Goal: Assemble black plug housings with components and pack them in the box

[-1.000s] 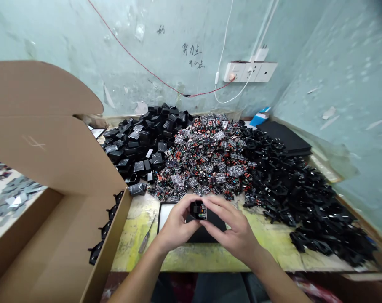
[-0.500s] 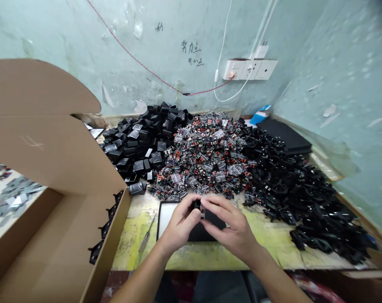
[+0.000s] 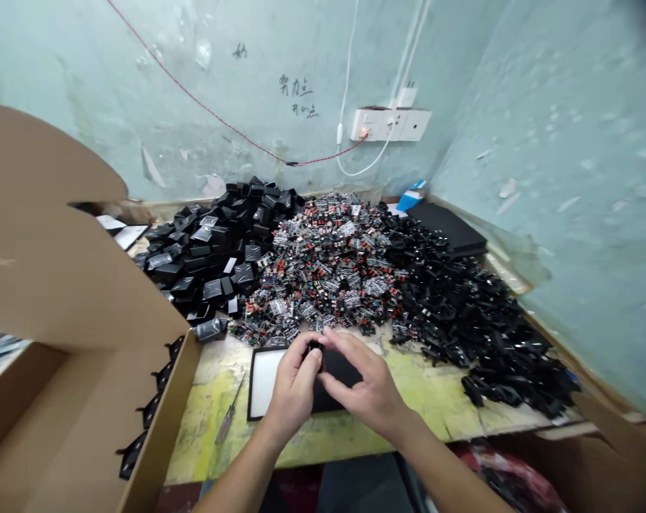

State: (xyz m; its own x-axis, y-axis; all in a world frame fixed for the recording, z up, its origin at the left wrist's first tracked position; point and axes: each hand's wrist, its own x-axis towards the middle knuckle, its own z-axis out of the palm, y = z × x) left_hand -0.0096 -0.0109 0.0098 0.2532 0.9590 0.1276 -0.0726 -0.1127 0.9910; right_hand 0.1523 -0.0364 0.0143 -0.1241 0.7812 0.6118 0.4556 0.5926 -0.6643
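My left hand (image 3: pixel 295 385) is closed around a small black plastic part (image 3: pixel 315 347), mostly hidden by the thumb and fingers. From the other side, my right hand (image 3: pixel 362 381) grips the same part, its index finger at the top and thumb lower down. Under both hands lies a black tray (image 3: pixel 336 388) with a white panel (image 3: pixel 263 381) at its left end. Just beyond my fingers spreads a heap of small circuit boards (image 3: pixel 327 271).
Black box-shaped housings (image 3: pixel 210 249) are heaped at back left, black plastic pieces (image 3: pixel 477 335) at right. A screwdriver (image 3: pixel 225 424) lies left of the tray. An open cardboard box (image 3: pixel 162 420) stands at left, several black parts along its inner wall. A socket strip (image 3: pixel 391 123) hangs on the wall.
The view has turned slightly right, shifting everything left in the picture. A circuit board edge visible between my hands earlier no longer shows; my hands are still together on the part.
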